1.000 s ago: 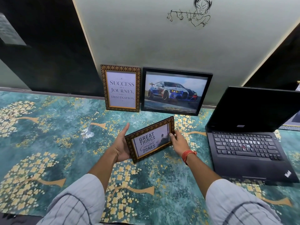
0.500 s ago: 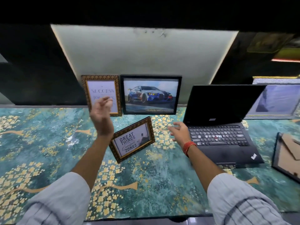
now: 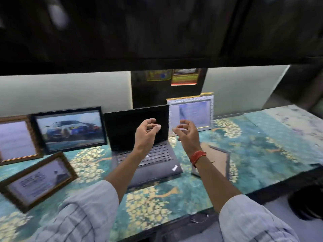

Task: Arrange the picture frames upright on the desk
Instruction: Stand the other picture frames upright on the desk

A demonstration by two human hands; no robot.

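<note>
On the desk: the flat frame (image 3: 215, 160) lies face down, right of the laptop (image 3: 145, 145).
Which way: it sits below the right hand (image 3: 187, 132), long side running away from the person.
Nearer hand: the right; left hand (image 3: 146, 132) floats over the laptop.
Hands: both loose, holding nothing.
Words: too blurry (laptop logo too).

The person wears a light grey shirt with thin dark lines that cross to make big squares. Both sleeves are pushed up, so the forearms are bare. The left sleeve (image 3: 82, 212) looks wide and loose. The right sleeve (image 3: 253, 222) is bunched near the elbow. A red-orange band (image 3: 198, 155) goes around the right wrist. No rings can be seen on the fingers.
</note>
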